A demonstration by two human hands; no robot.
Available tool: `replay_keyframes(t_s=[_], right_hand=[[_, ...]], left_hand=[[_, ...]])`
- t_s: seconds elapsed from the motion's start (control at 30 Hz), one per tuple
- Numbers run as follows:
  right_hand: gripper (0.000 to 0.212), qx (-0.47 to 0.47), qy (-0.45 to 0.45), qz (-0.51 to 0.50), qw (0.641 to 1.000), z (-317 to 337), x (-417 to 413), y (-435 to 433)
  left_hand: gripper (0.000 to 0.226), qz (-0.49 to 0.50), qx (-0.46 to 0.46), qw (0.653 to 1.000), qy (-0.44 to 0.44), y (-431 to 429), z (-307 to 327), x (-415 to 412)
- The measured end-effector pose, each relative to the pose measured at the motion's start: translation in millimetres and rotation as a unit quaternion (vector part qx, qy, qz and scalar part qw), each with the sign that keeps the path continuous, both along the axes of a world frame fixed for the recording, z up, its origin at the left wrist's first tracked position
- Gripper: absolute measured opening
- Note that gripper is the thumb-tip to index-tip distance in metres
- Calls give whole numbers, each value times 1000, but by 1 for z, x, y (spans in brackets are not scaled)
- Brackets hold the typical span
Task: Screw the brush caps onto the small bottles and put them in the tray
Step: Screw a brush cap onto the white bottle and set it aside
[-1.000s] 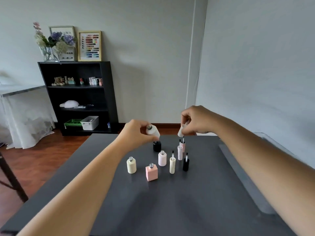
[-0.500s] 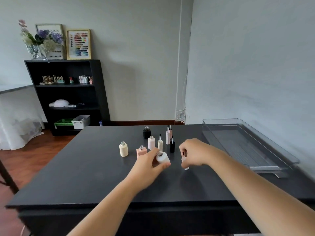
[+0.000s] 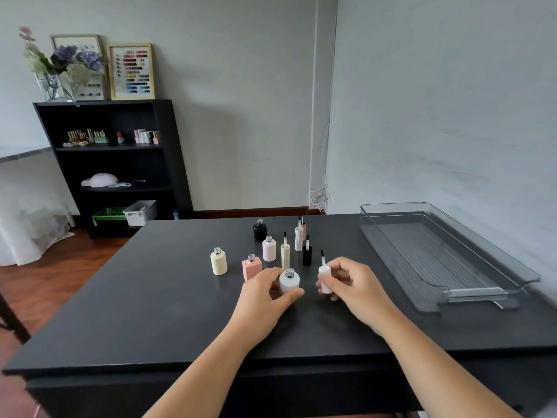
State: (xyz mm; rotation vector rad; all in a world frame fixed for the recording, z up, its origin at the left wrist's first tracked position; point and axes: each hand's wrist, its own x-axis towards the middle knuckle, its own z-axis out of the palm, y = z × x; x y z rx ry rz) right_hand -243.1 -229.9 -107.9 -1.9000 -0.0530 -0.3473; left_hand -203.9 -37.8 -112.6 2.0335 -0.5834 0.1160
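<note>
A black shelf unit point(image 3: 120, 164) carries a flower vase point(image 3: 54, 86) and framed colour chart point(image 3: 131, 72).

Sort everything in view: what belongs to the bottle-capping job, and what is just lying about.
For the job: white bottle in the left hand; white brush cap in the right hand; cream bottle, pink square bottle, pale pink bottle, black bottle; cream cap, tall white cap, pink cap, black cap; clear tray.
Lying about: black shelf unit, flower vase, colour chart, green basket, white bin.

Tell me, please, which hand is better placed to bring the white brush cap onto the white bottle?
The right hand: it pinches the white brush cap, brush up, beside the white bottle that the left hand holds.
</note>
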Motion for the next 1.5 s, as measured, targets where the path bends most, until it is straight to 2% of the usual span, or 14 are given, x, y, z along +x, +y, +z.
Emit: replay_keyframes(t_s=[0.1, 0.23, 0.47, 0.53, 0.73, 1.3, 1.5], right_hand=[[13, 72, -19, -27, 997, -3, 5, 2], [27, 117, -11, -17, 993, -7, 11, -3], [16, 203, -22, -7, 979, -3, 10, -7], [18, 223, -25, -3, 974, -3, 9, -8], [31, 155, -31, -18, 987, -9, 7, -4], [30, 109, -62, -50, 991, -11, 8, -3], [28, 42, -52, -26, 997, -10, 6, -2]], left_hand=[[24, -3, -15, 1000, 12, 2, -2, 1], [31, 5, -23, 1000, 18, 3, -2, 6], [27, 8, -51, 998, 30, 2, -2, 8], [24, 5, -58, 998, 37, 2, -1, 8], [25, 2, -45, 998, 48, 4, -7, 5], [29, 11, -35, 998, 50, 3, -4, 6], [31, 12, -28, 998, 46, 2, -4, 7]])
